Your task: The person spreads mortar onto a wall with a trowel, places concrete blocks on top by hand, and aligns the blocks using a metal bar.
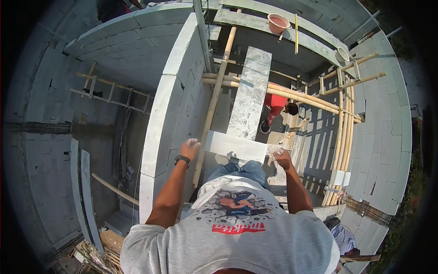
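Observation:
My left hand [190,148], with a dark watch on its wrist, is raised beside the white block wall [157,123], its fingers curled; whether it holds anything is too small to tell. On the other side my right hand [282,157] has bent fingers near the right end of a pale board [235,147]; a small pale thing shows at the fingertips, but I cannot make out what it is. The pale board lies crosswise in front of my legs, at the near end of a long, stained plank [250,93].
Bamboo poles [305,98] cross the opening. Below them a person in red [276,102] bends down. A reddish bucket [277,23] stands on a far ledge, beside a yellow level [296,34]. A ladder [112,91] lies at left, beyond the wall.

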Available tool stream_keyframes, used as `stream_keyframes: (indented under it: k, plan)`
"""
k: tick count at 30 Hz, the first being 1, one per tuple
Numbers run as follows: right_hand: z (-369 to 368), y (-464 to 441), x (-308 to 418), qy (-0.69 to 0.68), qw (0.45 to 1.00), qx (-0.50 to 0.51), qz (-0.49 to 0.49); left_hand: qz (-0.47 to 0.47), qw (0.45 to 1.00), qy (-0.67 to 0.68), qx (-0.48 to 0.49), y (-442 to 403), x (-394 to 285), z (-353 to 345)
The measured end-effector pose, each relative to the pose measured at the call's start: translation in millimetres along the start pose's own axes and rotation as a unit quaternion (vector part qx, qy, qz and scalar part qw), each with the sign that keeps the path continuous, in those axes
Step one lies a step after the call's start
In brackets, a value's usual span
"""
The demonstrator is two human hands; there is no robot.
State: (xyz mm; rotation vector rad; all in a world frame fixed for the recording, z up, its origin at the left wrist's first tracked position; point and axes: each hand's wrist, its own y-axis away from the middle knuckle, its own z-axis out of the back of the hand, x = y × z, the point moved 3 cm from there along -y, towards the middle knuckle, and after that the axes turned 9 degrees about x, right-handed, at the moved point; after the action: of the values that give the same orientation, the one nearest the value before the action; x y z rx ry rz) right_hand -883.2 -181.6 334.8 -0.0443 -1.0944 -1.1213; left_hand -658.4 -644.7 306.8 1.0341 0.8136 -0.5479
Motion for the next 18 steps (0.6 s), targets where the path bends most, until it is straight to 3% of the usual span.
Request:
stream_keyframes:
  k: [2, 6, 13, 17, 18]
  plan:
    - [21, -23, 17, -0.097, 0.993, 0.001, -0.063, -0.001, 1.0, 0.007, 0.004, -23, -4, 0]
    - [40, -65, -10, -0.084, 0.996, 0.017, -0.022, -0.019, 0.998, 0.06, -0.005, -55, -46, 3]
    - [76, -158, -32, -0.069, 0.985, 0.098, -0.125, 0.021, 0.988, 0.14, -0.055, -113, -96, 3]
    - [98, -269, -33, -0.047, 0.973, 0.161, -0.159, 0.042, 0.976, 0.195, -0.09, -172, -108, 7]
    - [106, -302, -29, -0.099, 0.971, 0.164, -0.146, 0.052, 0.974, 0.19, -0.114, -189, -104, 10]
